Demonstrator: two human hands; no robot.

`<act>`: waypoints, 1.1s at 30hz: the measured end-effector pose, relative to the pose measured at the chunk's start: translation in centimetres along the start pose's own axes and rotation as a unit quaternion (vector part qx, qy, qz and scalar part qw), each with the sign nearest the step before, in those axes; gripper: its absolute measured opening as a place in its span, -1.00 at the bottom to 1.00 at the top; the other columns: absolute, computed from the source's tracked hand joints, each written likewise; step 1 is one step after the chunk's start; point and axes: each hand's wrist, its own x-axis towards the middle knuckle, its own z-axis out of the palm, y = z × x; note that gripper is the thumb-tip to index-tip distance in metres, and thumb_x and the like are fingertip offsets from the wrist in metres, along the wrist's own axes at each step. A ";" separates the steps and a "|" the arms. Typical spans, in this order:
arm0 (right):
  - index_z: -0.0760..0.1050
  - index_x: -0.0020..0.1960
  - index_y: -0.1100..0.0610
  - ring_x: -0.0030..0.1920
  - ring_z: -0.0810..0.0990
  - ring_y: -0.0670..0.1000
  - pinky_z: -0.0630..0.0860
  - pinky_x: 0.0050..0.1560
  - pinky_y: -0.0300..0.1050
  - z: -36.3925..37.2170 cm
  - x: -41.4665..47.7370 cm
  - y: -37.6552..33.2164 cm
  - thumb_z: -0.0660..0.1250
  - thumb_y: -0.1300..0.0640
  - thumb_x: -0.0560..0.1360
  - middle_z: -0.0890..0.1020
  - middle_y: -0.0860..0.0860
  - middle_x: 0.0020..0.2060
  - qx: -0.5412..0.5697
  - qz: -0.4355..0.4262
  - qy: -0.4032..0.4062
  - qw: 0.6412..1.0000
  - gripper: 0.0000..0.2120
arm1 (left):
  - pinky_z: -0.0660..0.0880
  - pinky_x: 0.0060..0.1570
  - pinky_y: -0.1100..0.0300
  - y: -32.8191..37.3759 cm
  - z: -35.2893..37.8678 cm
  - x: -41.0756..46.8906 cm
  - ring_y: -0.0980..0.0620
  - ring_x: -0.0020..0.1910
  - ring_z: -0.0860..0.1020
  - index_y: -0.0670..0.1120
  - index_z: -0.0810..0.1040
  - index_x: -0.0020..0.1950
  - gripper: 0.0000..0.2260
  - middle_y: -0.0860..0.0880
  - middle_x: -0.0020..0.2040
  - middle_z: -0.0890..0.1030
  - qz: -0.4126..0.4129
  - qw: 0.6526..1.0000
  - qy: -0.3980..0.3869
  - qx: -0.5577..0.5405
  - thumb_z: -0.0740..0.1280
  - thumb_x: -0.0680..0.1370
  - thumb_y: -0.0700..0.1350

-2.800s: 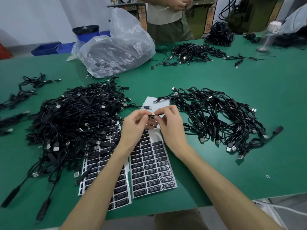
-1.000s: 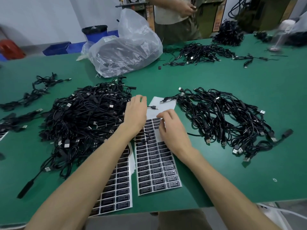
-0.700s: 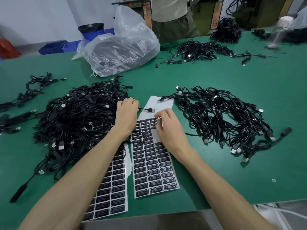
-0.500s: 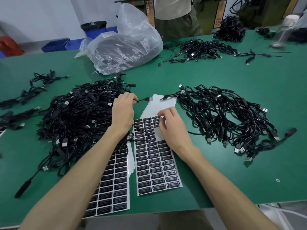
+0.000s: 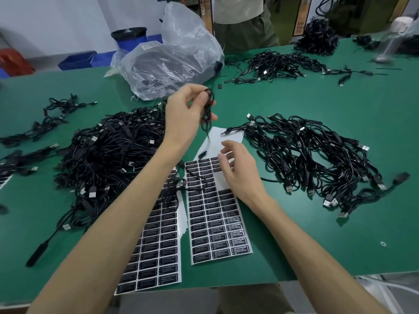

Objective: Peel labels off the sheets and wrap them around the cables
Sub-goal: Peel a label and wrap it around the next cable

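Note:
My left hand (image 5: 184, 114) is raised above the table and grips a black cable (image 5: 208, 109), whose loose end dangles down toward the label sheet. My right hand (image 5: 238, 171) hovers over the top of the right label sheet (image 5: 215, 214), fingers loosely curled; whether it pinches a label I cannot tell. A second label sheet (image 5: 156, 245) lies to the left, partly under the big pile of black cables (image 5: 108, 159). Another cable pile (image 5: 313, 155) lies to the right of the sheets.
A clear plastic bag (image 5: 172, 57) holding dark cables sits behind the left pile. More cable bundles (image 5: 278, 64) lie at the far side, where another person (image 5: 242, 23) stands. Small cable bunches (image 5: 52, 114) lie at the left. The green table's front edge (image 5: 317, 275) is close.
My left hand pulled one cable out of the left pile and lifted it up and to the right. My right hand stayed at the sheet's top and rose slightly.

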 end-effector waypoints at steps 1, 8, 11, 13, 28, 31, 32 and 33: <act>0.40 0.45 0.12 0.06 0.56 -0.17 0.52 0.06 -0.26 0.0 0.0 0.0 0.23 0.04 0.70 0.56 -0.08 0.13 0.021 0.003 -0.003 1.000 -0.65 | 0.66 -0.24 0.14 0.0 0.4 -0.3 -0.05 -0.29 0.72 -0.20 0.57 0.13 -0.90 -0.14 -0.04 0.69 -0.031 0.999 -0.008 -0.021 0.27 0.70 -0.24; 0.55 0.07 0.07 -0.22 0.63 -0.10 0.56 -0.11 -0.15 -0.3 -0.3 -0.5 0.30 0.10 0.67 0.68 -0.06 -0.21 0.046 -0.007 -0.023 0.999 -0.93 | 0.66 -0.08 0.07 -3.1 2.0 -3.6 -0.12 -0.02 0.74 -0.23 0.63 0.16 -0.81 -0.16 0.02 0.74 -0.195 0.970 -0.016 -0.141 0.27 0.71 -0.17; 0.53 -0.02 0.10 -0.33 0.58 -0.10 0.47 -0.23 -0.26 -0.6 -0.3 -0.6 0.29 0.15 0.68 0.64 -0.07 -0.31 0.076 -0.003 0.029 0.997 -0.89 | 0.66 0.05 0.12 -3.9 2.3 -4.8 0.00 0.05 0.73 -0.12 0.65 0.23 -0.70 -0.04 0.07 0.75 -0.212 0.968 -0.090 -0.098 0.18 0.75 0.00; 0.51 -0.04 0.12 -0.35 0.58 -0.10 0.50 -0.25 -0.21 -1.0 -0.2 -0.4 0.28 0.16 0.69 0.64 -0.06 -0.32 0.124 0.036 0.089 0.988 -0.87 | 0.63 0.13 0.17 -4.5 2.0 -5.7 0.09 0.05 0.71 -0.09 0.68 0.22 -0.71 0.03 0.07 0.75 -0.169 0.974 -0.150 0.005 0.21 0.74 -0.01; 0.51 -0.09 0.07 -0.40 0.54 -0.08 0.49 -0.24 -0.12 -1.2 -0.1 -0.1 0.33 0.01 0.66 0.67 -0.01 -0.30 0.172 0.098 0.155 0.968 -0.80 | 0.62 -0.19 0.20 -7.0 -0.5 -9.4 -0.04 -0.34 0.64 -0.17 0.69 0.07 -0.90 -0.17 -0.20 0.73 -0.170 0.981 -0.075 -0.060 0.47 0.57 -0.21; 0.45 -0.18 0.03 -0.34 0.50 -0.04 0.43 -0.22 -0.20 -1.0 -0.3 -0.1 0.31 -0.14 0.65 0.59 0.00 -0.39 0.143 0.103 0.163 0.971 -0.68 | 0.63 -0.23 0.19 -7.1 -0.2 -9.6 -0.10 -0.24 0.71 -0.23 0.68 0.03 -0.92 -0.19 -0.17 0.72 -0.179 0.979 -0.056 -0.081 0.49 0.56 -0.24; 0.43 -0.20 0.03 -0.33 0.48 -0.03 0.40 -0.21 -0.26 -0.9 -0.3 -0.1 0.29 -0.16 0.66 0.57 0.00 -0.39 0.132 0.106 0.166 0.971 -0.65 | 0.62 -0.26 0.19 -7.0 -0.1 -9.6 -0.11 -0.24 0.71 -0.24 0.68 0.01 -0.92 -0.19 -0.17 0.72 -0.181 0.979 -0.050 -0.084 0.49 0.56 -0.24; 0.41 -0.21 0.04 -0.32 0.48 -0.02 0.38 -0.20 -0.30 -0.9 -0.4 -0.1 0.27 -0.18 0.66 0.58 0.01 -0.40 0.122 0.111 0.170 0.972 -0.62 | 0.62 -0.27 0.19 -7.0 0.0 -9.7 -0.11 -0.25 0.71 -0.26 0.67 -0.01 -0.91 -0.19 -0.16 0.72 -0.183 0.978 -0.045 -0.087 0.49 0.56 -0.23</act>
